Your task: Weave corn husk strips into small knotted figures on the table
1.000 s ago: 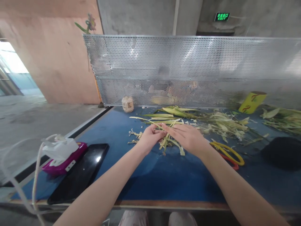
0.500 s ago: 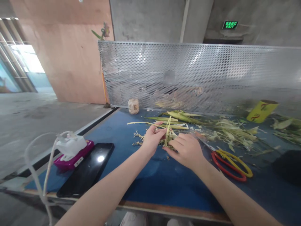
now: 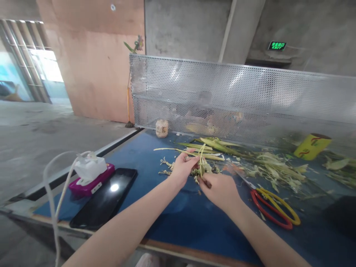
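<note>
My left hand (image 3: pixel 181 167) is closed, thumb and fingers pinching a pale green leaf strip (image 3: pixel 201 159) that sticks up past the fingertips. Just right of it and lower, my right hand (image 3: pixel 221 188) has its fingers curled at the lower end of the same strip; the fingertips are partly hidden. Behind and below the hands lies a loose heap of knotted, pale plant bits (image 3: pixel 166 163). Long green leaves and stalks (image 3: pixel 219 145) lie beyond the hands. Scissors (image 3: pixel 274 205) with one red and one yellow handle rest right of my right hand, blades toward it.
At the left are a black phone (image 3: pixel 107 198), a purple power strip (image 3: pixel 90 181) with a white charger (image 3: pixel 90 167) and cables. A jar (image 3: pixel 161 128), a leaf pile (image 3: pixel 274 167) and a yellow cylinder (image 3: pixel 311 147) stand before a perforated metal screen (image 3: pixel 178 79). A blurred person sits behind it.
The view has tilted and shifted slightly. My right hand's fingers have curled in lower on the strip, uncovering more of the plant bits. My left hand keeps its pinch.
</note>
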